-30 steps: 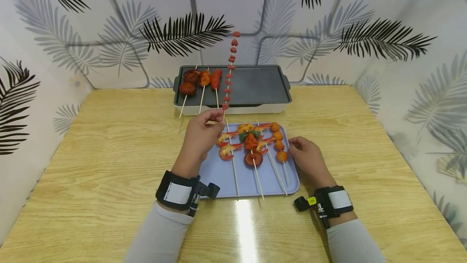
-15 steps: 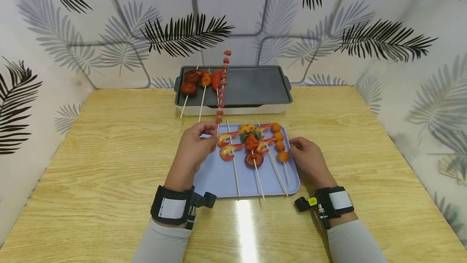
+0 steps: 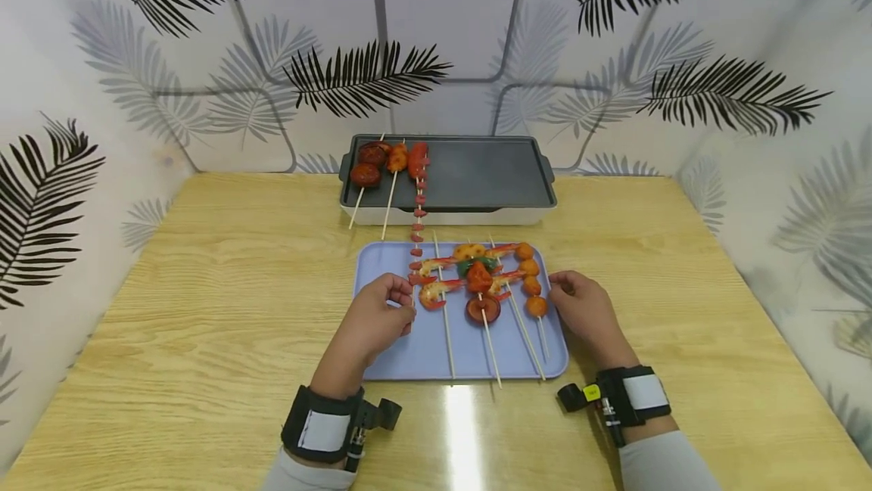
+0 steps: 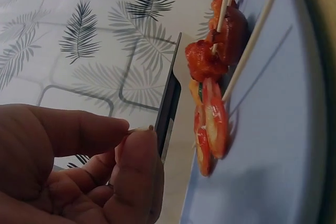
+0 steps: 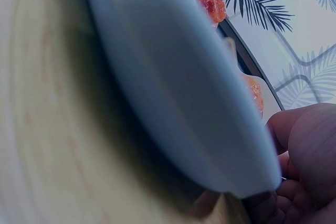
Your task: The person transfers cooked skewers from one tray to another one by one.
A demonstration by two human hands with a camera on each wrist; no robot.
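Observation:
Between thumb and forefinger my left hand (image 3: 377, 313) pinches the bottom of a long skewer of small red pieces (image 3: 418, 237). The skewer leans away from me over the left part of a pale blue tray (image 3: 402, 358), its tip overlapping the griddle in the head view. In the left wrist view only the cut stick end (image 4: 149, 128) shows at the fingertips. My right hand (image 3: 587, 309) grips the tray's right rim, fingers curled at the edge. Shrimp skewers (image 3: 443, 292), a skewer with a mushroom slice (image 3: 483, 310) and a skewer of orange balls (image 3: 532, 286) lie on the tray.
Behind the tray stands a dark griddle (image 3: 484, 173) on a white base. On its left side lie a skewer of brown balls (image 3: 365, 175), an orange-brown skewer (image 3: 397, 158) and a red sausage skewer (image 3: 412, 163). A patterned backdrop (image 3: 450, 29) rises behind the wooden table (image 3: 225, 302).
My left hand has drawn back toward me and lowered the red-piece skewer from nearly upright beside the sausage to over the tray's left part. My right hand stays at the rim; the head view has tilted slightly.

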